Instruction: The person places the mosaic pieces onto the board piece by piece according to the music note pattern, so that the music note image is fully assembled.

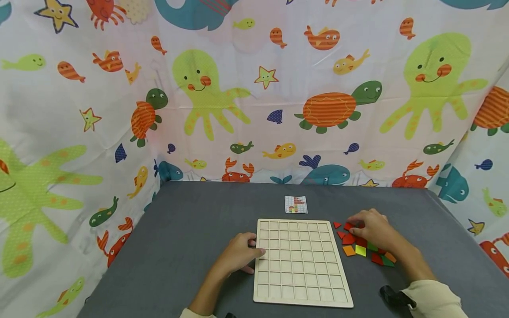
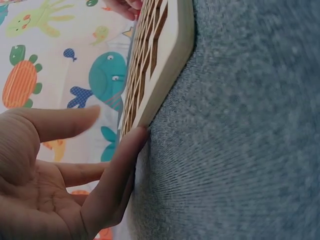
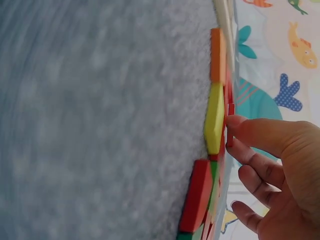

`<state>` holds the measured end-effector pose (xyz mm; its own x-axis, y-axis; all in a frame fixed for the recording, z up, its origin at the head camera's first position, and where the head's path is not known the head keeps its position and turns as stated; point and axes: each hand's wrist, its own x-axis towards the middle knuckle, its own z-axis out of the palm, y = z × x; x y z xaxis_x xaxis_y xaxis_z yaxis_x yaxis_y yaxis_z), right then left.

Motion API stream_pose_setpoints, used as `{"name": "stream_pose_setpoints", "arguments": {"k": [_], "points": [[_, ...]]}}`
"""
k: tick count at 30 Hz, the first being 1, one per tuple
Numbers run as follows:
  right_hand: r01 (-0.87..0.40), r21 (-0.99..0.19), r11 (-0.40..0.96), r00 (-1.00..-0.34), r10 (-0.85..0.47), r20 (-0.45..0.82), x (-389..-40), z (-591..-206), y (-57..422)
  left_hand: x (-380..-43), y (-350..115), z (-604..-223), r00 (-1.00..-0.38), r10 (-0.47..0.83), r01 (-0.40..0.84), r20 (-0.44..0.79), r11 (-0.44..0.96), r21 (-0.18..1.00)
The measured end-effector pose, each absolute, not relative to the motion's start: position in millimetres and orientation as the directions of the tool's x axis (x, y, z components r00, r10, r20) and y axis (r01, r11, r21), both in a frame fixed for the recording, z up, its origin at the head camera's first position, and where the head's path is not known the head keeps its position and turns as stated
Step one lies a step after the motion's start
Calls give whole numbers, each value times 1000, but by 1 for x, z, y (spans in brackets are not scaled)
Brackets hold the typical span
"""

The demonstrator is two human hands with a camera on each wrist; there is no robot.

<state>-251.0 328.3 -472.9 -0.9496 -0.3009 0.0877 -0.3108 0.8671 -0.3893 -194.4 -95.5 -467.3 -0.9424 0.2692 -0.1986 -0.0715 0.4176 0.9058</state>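
Observation:
A light wooden grid board lies on the grey table, its square cells bare. My left hand rests at the board's left side; in the left wrist view its fingertips touch the rim, fingers loosely extended and thumb raised apart. Right of the board lies a loose cluster of flat red, orange, yellow and green pieces, among them a yellow square. Over the far end of the cluster, my right hand pinches a thin red piece between thumb and fingertip.
Beyond the board lies a small card with a coloured pattern on a grid. A white curtain printed with sea animals hangs around the back and sides of the table. A black band is at my right wrist.

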Motion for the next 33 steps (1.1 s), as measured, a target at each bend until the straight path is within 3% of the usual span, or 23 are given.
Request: {"name": "stream_pose_setpoints", "arguments": {"k": [17,33], "points": [[-349,-538,767,-936,-305,173,-241,-460,275,-194,-92,-467,-947,259,-67,-188,412,908],[-396,-621,676,-905,-403,138,-252,-460,233,-194,-93,-468,-946,260,-73,-193,412,908]]}}
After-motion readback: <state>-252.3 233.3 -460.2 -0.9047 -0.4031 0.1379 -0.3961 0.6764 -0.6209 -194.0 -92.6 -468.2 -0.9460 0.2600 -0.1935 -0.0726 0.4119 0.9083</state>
